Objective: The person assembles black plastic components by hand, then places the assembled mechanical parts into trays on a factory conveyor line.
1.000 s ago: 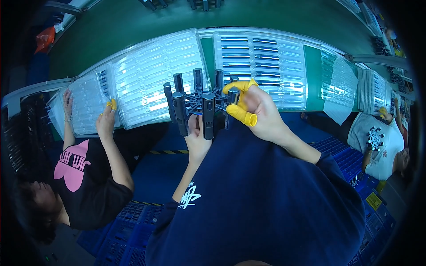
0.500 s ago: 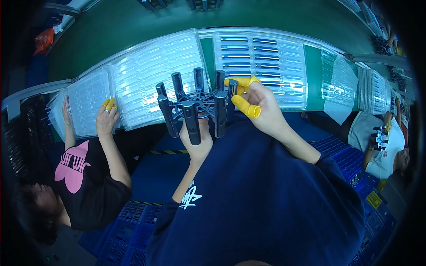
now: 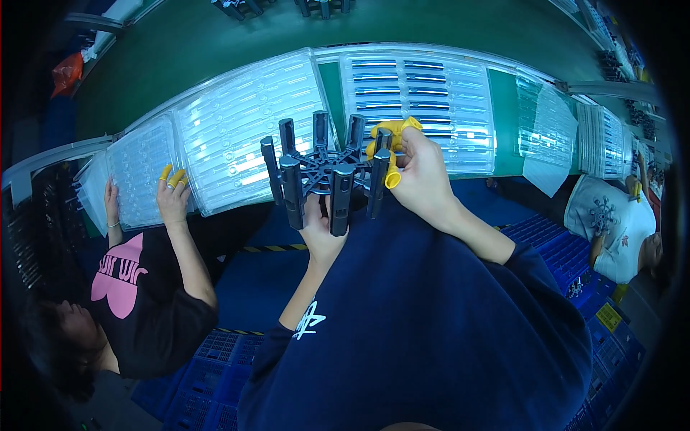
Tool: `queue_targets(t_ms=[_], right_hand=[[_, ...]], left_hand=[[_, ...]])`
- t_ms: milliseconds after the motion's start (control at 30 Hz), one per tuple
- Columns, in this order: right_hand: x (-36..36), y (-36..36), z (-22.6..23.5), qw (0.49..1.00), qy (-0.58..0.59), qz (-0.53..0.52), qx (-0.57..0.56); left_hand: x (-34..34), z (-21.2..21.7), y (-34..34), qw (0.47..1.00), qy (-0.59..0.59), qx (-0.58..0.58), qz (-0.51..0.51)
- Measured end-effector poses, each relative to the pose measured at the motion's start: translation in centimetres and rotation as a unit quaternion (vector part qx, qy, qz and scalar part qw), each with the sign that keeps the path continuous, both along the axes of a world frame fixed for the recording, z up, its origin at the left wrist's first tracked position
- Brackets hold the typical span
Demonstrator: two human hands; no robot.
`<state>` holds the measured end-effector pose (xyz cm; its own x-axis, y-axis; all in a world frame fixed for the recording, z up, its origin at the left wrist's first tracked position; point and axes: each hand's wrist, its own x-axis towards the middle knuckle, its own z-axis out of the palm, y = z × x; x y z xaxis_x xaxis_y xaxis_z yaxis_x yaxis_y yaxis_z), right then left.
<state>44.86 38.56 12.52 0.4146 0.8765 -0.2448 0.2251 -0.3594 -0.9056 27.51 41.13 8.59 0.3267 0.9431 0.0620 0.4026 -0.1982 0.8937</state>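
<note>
My left hand point(image 3: 323, 231) grips a round black spoked rack point(image 3: 328, 169) from underneath, its fingers partly hidden by the rack. Several upright black posts stand round the rim of this rack, which is held above the near edge of the bench. Yellow finger cots cover the thumb and some fingertips of my right hand point(image 3: 424, 174). That hand is closed round a black post point(image 3: 384, 138) on the rack's right side. Just beyond it lies a clear plastic tray point(image 3: 471, 108) with rows of dark, shiny strips in its left and middle columns.
Larger clear trays point(image 3: 248, 122) lie to the left, where a co-worker's hands point(image 3: 172, 201) touch another tray point(image 3: 140, 169). More trays point(image 3: 604, 140) are stacked at right, near another person in white. Similar black racks point(image 3: 323, 8) stand across the green bench point(image 3: 287, 32). Blue crates point(image 3: 535, 251) sit below.
The rack has turned slightly, so its posts stand in different places. My right fingers have closed in round a post. At far right, the other person's rack has moved.
</note>
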Motion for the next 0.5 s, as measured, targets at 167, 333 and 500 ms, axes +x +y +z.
queue_targets(t_ms=[167,333,500], right_hand=[[-0.5,0.0,-0.3,0.998,-0.055,0.017,-0.022],[-1.0,-0.1,-0.5,1.0,-0.01,0.012,-0.027],[-0.9,-0.2,-0.5,1.0,0.011,0.013,0.016]], left_hand=[[-0.2,-0.2,0.2,1.0,0.02,0.022,-0.008],[0.0,0.4,0.5,0.996,0.021,0.082,-0.011],[-0.2,1.4,0.5,0.994,0.066,0.077,-0.04]])
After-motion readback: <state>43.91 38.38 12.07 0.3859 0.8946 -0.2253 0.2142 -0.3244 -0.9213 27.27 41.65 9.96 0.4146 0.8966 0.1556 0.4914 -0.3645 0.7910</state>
